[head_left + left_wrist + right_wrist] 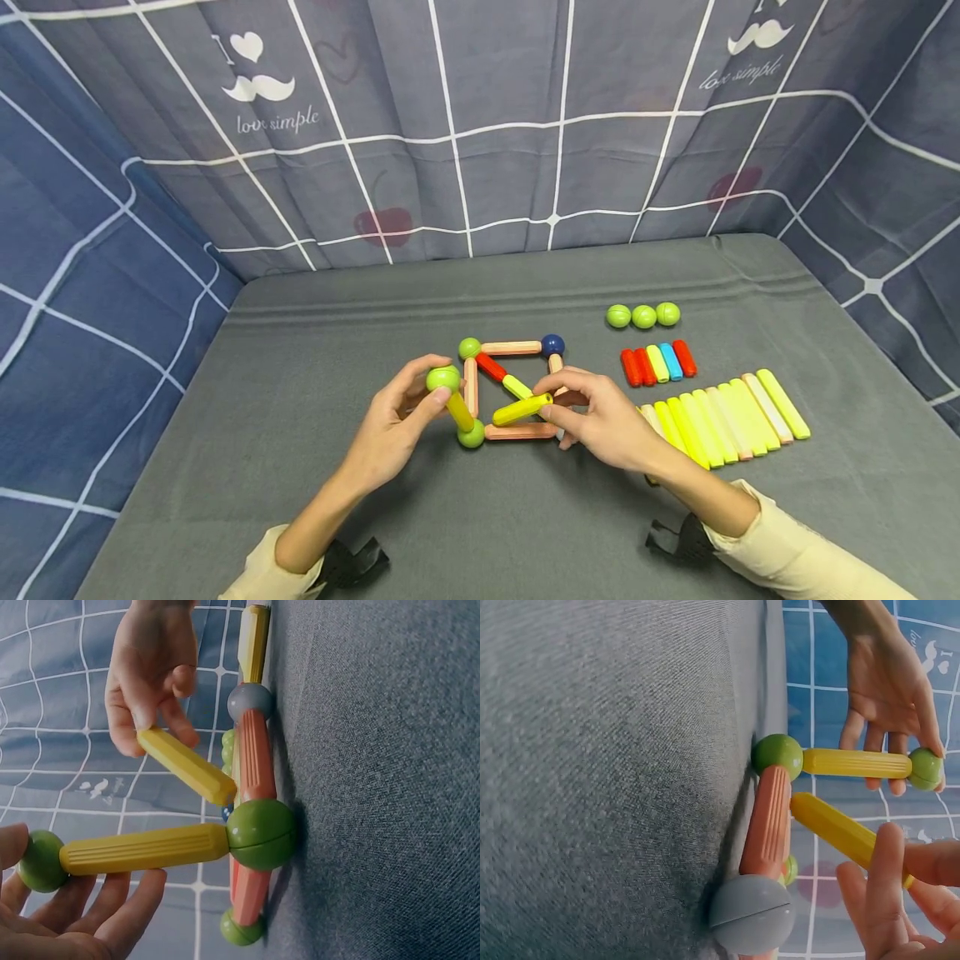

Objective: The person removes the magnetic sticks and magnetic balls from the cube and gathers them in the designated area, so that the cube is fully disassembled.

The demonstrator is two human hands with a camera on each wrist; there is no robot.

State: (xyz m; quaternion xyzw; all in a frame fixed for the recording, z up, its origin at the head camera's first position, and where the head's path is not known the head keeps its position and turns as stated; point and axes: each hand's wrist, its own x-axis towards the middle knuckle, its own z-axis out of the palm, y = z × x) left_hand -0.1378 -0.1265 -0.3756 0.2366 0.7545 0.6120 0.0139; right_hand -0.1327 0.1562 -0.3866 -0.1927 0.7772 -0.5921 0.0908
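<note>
A square of peach rods [512,347] lies flat, with balls at its corners: two green, a blue ball [552,345] and a grey ball [751,915]. Inside it runs a diagonal of a red rod [491,367] and a yellow-green one. From the near-left green ball [471,433] a yellow rod [142,849] stands up, topped by another green ball [443,378]. My left hand [397,421] grips that top ball between thumb and fingers. Above the square, my right hand [600,417] pinches a second yellow rod [521,409] by one end; its other end points toward the near-left ball.
Three loose green balls [643,317] sit in a row at the back right. Before them are several short red, yellow and blue rods [658,362]. A row of long yellow and peach rods [723,417] lies nearer, partly behind my right hand. A grey cloth [337,333] covers the table.
</note>
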